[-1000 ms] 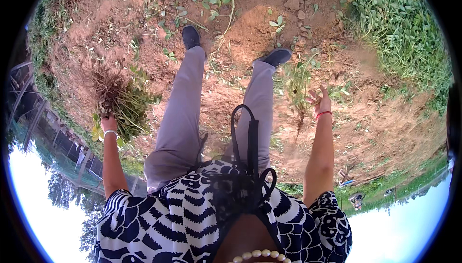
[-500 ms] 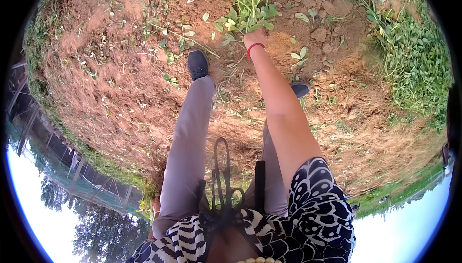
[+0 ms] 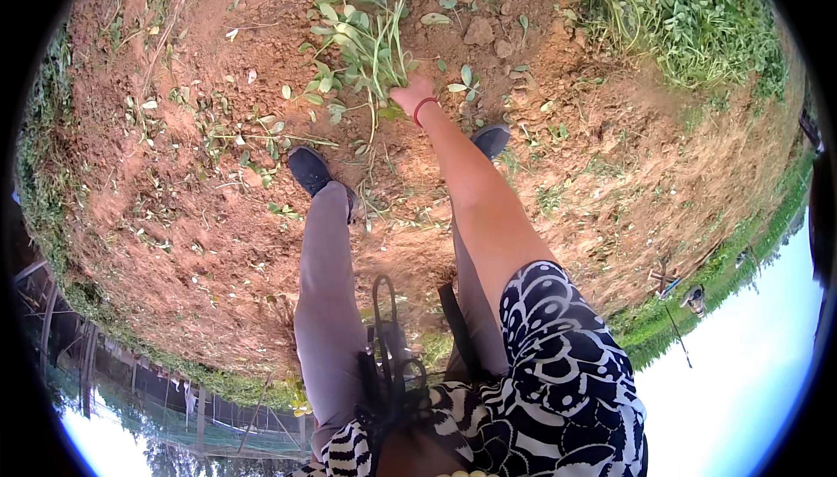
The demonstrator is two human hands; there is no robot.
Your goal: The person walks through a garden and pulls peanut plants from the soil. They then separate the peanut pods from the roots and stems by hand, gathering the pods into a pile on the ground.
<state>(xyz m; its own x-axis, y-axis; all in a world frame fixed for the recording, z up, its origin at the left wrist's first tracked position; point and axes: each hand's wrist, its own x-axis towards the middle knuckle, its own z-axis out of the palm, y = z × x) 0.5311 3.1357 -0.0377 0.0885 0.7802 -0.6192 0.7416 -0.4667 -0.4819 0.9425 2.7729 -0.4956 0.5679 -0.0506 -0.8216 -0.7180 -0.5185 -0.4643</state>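
My right hand [image 3: 414,95], with a red band at the wrist, is closed around the lower stems of a leafy green plant [image 3: 362,41]. The plant's oval leaves and pale stems fan out beyond the hand, toward the far side. Whether its base is still in the soil is hidden by my fingers. Loose sprigs [image 3: 248,139] lie on the reddish-brown soil to the left. My left hand is out of sight.
My dark shoes [image 3: 310,170] stand apart on crumbly soil [image 3: 174,215], left and right of my right hand. A thick heap of green plants [image 3: 697,23] lies at the far right. Clods [image 3: 479,30] and fallen leaves dot the ground. Dark cords [image 3: 388,329] hang at my front.
My right hand stays closed on the plant, whose leaves now lean further left. The whole view has shifted. The left hand, partly seen beside my left leg before, no longer shows.
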